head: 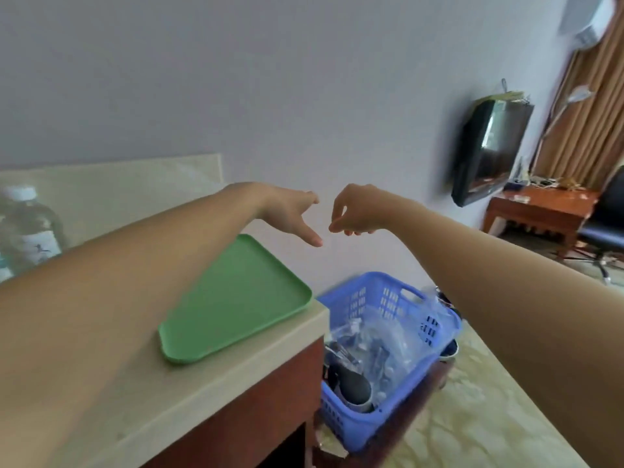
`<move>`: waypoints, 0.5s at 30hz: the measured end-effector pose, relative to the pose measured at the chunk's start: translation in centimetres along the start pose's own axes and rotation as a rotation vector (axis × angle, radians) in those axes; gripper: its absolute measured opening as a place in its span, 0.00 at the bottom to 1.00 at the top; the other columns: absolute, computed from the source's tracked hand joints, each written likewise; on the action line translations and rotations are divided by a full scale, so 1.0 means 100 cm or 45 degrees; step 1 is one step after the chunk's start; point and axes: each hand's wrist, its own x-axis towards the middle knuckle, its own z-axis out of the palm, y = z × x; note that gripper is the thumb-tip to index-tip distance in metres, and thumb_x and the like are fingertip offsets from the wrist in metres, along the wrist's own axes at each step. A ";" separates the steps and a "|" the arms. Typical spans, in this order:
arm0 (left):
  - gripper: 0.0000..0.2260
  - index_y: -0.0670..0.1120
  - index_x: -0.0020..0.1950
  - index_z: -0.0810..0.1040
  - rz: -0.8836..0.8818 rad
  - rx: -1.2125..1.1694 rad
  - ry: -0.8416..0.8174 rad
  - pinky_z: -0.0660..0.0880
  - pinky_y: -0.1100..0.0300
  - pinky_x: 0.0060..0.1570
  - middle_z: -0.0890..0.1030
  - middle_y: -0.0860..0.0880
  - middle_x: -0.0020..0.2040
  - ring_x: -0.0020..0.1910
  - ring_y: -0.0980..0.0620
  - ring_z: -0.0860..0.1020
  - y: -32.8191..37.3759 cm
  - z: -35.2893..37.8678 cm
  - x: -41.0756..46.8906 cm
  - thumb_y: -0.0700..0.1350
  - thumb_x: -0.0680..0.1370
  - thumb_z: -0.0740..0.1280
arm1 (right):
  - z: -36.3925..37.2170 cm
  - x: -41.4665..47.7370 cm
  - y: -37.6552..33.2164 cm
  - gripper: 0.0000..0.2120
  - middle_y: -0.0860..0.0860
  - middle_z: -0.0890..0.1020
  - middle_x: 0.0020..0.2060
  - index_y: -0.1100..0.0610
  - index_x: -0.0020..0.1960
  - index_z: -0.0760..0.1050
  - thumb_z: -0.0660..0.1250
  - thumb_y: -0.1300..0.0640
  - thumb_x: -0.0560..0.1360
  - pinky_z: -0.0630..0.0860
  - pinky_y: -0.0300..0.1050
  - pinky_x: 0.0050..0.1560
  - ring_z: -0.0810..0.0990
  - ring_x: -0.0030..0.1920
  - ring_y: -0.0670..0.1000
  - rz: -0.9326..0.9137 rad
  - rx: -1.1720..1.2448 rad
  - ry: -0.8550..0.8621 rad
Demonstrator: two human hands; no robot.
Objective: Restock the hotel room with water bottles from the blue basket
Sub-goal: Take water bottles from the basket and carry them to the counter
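Note:
Both my arms reach forward over the counter's right end. My left hand (290,214) hangs with straight fingers pointing down, holding nothing, above the far corner of a green tray (233,298). My right hand (354,211) hovers beside it with loosely curled fingers, also empty. Below them, the blue basket (371,423) sits beside the counter on a dark stool, filled with clear plastic-wrapped water bottles (378,346). One clear water bottle (28,228) with a white cap stands at the counter's far left.
The beige counter (216,383) ends just left of the basket. A wall-mounted TV (489,146), a wooden desk (540,207) and a dark chair (607,214) stand at the right. Patterned floor lies to the basket's right.

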 end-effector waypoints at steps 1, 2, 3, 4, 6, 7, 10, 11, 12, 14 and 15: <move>0.46 0.49 0.80 0.49 0.023 -0.009 -0.021 0.58 0.49 0.74 0.57 0.50 0.79 0.77 0.49 0.59 0.024 0.012 0.019 0.64 0.71 0.70 | 0.001 -0.007 0.029 0.12 0.53 0.85 0.41 0.60 0.53 0.81 0.68 0.53 0.75 0.82 0.51 0.49 0.84 0.43 0.52 0.035 -0.013 -0.023; 0.46 0.48 0.80 0.49 0.041 -0.020 -0.045 0.57 0.49 0.75 0.56 0.50 0.79 0.77 0.50 0.58 0.049 0.024 0.037 0.64 0.72 0.70 | 0.002 -0.014 0.060 0.12 0.53 0.85 0.41 0.60 0.53 0.81 0.68 0.53 0.75 0.82 0.51 0.49 0.83 0.42 0.51 0.070 -0.023 -0.051; 0.45 0.48 0.80 0.49 0.049 -0.029 -0.073 0.57 0.50 0.75 0.56 0.49 0.79 0.77 0.50 0.57 0.072 0.036 0.053 0.63 0.72 0.69 | 0.004 -0.021 0.089 0.12 0.54 0.86 0.42 0.60 0.53 0.81 0.69 0.53 0.75 0.83 0.51 0.49 0.83 0.40 0.50 0.102 -0.031 -0.079; 0.46 0.47 0.80 0.48 0.044 -0.030 -0.096 0.56 0.50 0.75 0.55 0.49 0.80 0.77 0.49 0.57 0.088 0.046 0.065 0.63 0.73 0.69 | 0.006 -0.025 0.112 0.12 0.54 0.86 0.42 0.60 0.53 0.81 0.69 0.54 0.75 0.83 0.50 0.49 0.82 0.39 0.50 0.124 -0.028 -0.102; 0.45 0.45 0.80 0.47 0.036 -0.032 -0.161 0.55 0.51 0.76 0.54 0.48 0.80 0.78 0.49 0.56 0.128 0.069 0.095 0.62 0.74 0.68 | 0.007 -0.032 0.165 0.11 0.55 0.86 0.42 0.61 0.53 0.81 0.69 0.55 0.75 0.83 0.50 0.48 0.81 0.37 0.49 0.167 -0.014 -0.118; 0.45 0.45 0.80 0.47 0.032 -0.037 -0.184 0.55 0.51 0.76 0.54 0.48 0.80 0.78 0.49 0.56 0.137 0.078 0.103 0.62 0.74 0.68 | 0.010 -0.034 0.181 0.11 0.55 0.86 0.42 0.61 0.53 0.81 0.68 0.55 0.74 0.83 0.49 0.47 0.81 0.37 0.50 0.172 -0.006 -0.118; 0.44 0.46 0.80 0.49 0.009 -0.024 -0.315 0.55 0.51 0.75 0.54 0.48 0.80 0.78 0.49 0.56 0.166 0.109 0.136 0.63 0.74 0.67 | 0.021 -0.036 0.228 0.11 0.56 0.86 0.42 0.62 0.52 0.81 0.68 0.56 0.74 0.83 0.50 0.48 0.81 0.38 0.51 0.166 0.007 -0.195; 0.43 0.46 0.80 0.49 -0.006 -0.009 -0.366 0.54 0.51 0.75 0.54 0.48 0.80 0.78 0.48 0.56 0.174 0.119 0.147 0.64 0.75 0.66 | 0.027 -0.034 0.242 0.11 0.56 0.86 0.43 0.62 0.52 0.81 0.68 0.56 0.75 0.83 0.51 0.48 0.82 0.39 0.51 0.159 0.010 -0.233; 0.43 0.46 0.80 0.49 -0.021 -0.001 -0.409 0.54 0.50 0.76 0.54 0.49 0.80 0.78 0.49 0.55 0.179 0.129 0.157 0.64 0.75 0.66 | 0.035 -0.030 0.255 0.11 0.56 0.86 0.43 0.63 0.52 0.82 0.68 0.56 0.75 0.83 0.52 0.49 0.83 0.41 0.52 0.149 0.011 -0.263; 0.43 0.46 0.80 0.49 -0.043 -0.002 -0.472 0.52 0.52 0.76 0.53 0.49 0.80 0.78 0.50 0.54 0.183 0.145 0.178 0.64 0.75 0.65 | 0.051 -0.019 0.276 0.12 0.56 0.86 0.43 0.63 0.52 0.82 0.67 0.56 0.75 0.82 0.52 0.49 0.85 0.44 0.53 0.128 0.015 -0.322; 0.42 0.45 0.80 0.49 -0.050 -0.013 -0.503 0.52 0.53 0.76 0.52 0.49 0.80 0.78 0.50 0.54 0.183 0.154 0.190 0.63 0.76 0.65 | 0.059 -0.010 0.286 0.12 0.56 0.85 0.42 0.63 0.52 0.81 0.67 0.55 0.75 0.82 0.51 0.49 0.84 0.43 0.53 0.122 0.023 -0.355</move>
